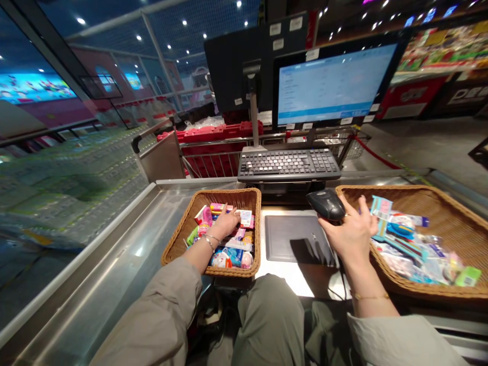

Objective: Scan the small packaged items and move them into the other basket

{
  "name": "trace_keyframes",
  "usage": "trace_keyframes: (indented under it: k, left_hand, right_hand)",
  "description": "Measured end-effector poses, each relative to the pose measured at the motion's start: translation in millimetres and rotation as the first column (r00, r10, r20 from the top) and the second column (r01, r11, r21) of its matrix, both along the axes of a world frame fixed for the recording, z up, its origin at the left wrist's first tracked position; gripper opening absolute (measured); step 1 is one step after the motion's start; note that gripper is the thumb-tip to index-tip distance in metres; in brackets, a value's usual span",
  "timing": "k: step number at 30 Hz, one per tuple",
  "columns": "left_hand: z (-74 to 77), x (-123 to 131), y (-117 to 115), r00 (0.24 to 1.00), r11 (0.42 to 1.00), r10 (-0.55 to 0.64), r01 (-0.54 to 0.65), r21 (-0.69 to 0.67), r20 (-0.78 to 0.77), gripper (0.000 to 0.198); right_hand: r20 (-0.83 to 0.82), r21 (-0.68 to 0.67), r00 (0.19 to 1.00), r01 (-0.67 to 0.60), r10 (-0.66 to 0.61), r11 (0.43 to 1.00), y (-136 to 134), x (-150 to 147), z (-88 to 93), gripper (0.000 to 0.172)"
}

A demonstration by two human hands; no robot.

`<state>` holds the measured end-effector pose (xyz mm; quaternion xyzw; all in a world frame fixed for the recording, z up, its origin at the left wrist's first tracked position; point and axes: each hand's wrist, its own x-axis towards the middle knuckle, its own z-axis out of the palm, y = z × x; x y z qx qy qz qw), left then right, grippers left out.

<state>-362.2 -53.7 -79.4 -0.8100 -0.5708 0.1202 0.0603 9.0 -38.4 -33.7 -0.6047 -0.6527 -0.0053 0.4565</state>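
Wicker left basket (pixel 178 244) and right basket (pixel 450 195) both hold packets (pixel 232 256); your left hand (pixel 224 224) lies half-open on them, right hand (pixel 353 235) perhaps grips black scanner (pixel 326 204).

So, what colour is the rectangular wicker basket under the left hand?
The rectangular wicker basket is golden tan, shown best in the head view.

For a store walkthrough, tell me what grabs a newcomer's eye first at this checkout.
The bright monitor glows at upper right above a black keyboard. Below, the left hand rests on packaged goods in a wicker basket; the right hand touches a black handheld scanner beside a second wicker basket.
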Motion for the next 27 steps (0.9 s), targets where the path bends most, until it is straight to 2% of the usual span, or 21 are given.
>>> trace_keyframes:
  k: [9,14,22,27]
  left_hand:
    - [-12.7,-9.2,3.8,1.000,0.998,-0.026,0.026,0.064,-0.001,0.025]
    - [-13.7,-10.1,-0.1,0.999,0.994,-0.035,0.037,0.107,-0.021,0.022]
    - [-3.1,-6.3,-5.9,0.999,0.984,-0.043,0.045,0.175,-0.015,0.023]
    - [16.8,-4.0,-5.0,0.996,0.975,-0.086,0.079,0.206,0.022,0.022]
  right_hand:
    - [0.003,0.004,1.000,-0.016,0.016,1.000,0.4,2.5,-1.7,0.058]
    - [-0.008,0.004,1.000,-0.001,0.001,1.000,-1.5,1.5,0.2,0.057]
    - [0.021,0.009,1.000,0.007,-0.007,1.000,-0.7,2.0,-3.3,0.059]
    - [0.025,0.009,1.000,0.016,-0.017,1.000,0.7,2.6,-5.1,0.061]
